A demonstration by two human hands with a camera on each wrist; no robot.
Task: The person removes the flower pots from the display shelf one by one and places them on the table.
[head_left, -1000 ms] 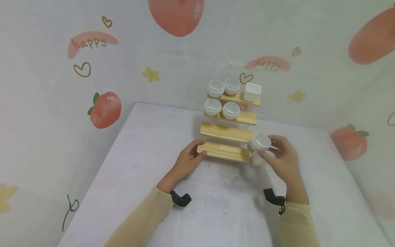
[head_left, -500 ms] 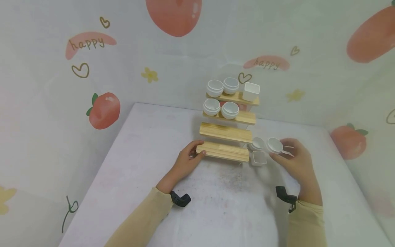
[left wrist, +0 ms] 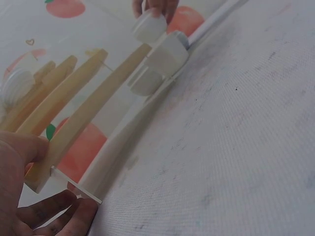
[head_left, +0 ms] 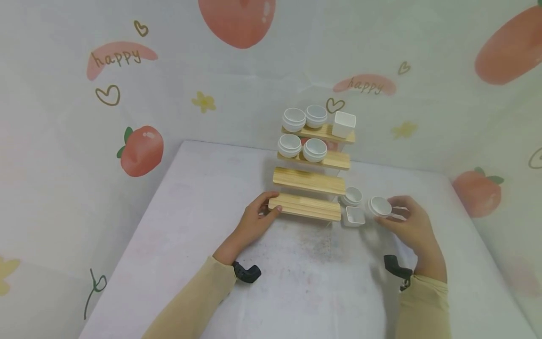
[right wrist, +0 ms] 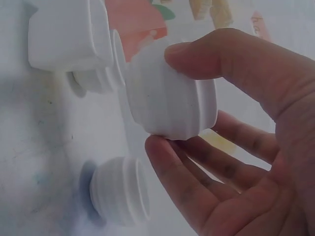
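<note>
A four-tier stand with light wooden planks (head_left: pixel 309 181) stands on the table. My left hand (head_left: pixel 259 216) grips the left end of its lowest plank; in the left wrist view the thumb lies on the plank (left wrist: pixel 91 108) and the other fingers are below it. Right of the stand, my right hand (head_left: pixel 408 223) pinches a small white round ribbed cup (right wrist: pixel 172 93) between thumb and fingers. Near that hand, a white square cup (head_left: pixel 354 216) and another round cup (head_left: pixel 352 195) stand beside the stand. One more round cup (right wrist: pixel 120 191) shows below the held one in the right wrist view.
Two round cups (head_left: pixel 294 120) and a square cup (head_left: pixel 344 124) sit on the top tier. A pair of round cups (head_left: pixel 314 149) occupies the second tier's left part. A printed cloth wall (head_left: pixel 254 84) rises behind the white table (head_left: pixel 275 292).
My right hand has carried the round cup rightward and a little toward me, away from the stand, uncovering the round cup beside it. My left hand stays at the lowest plank.
</note>
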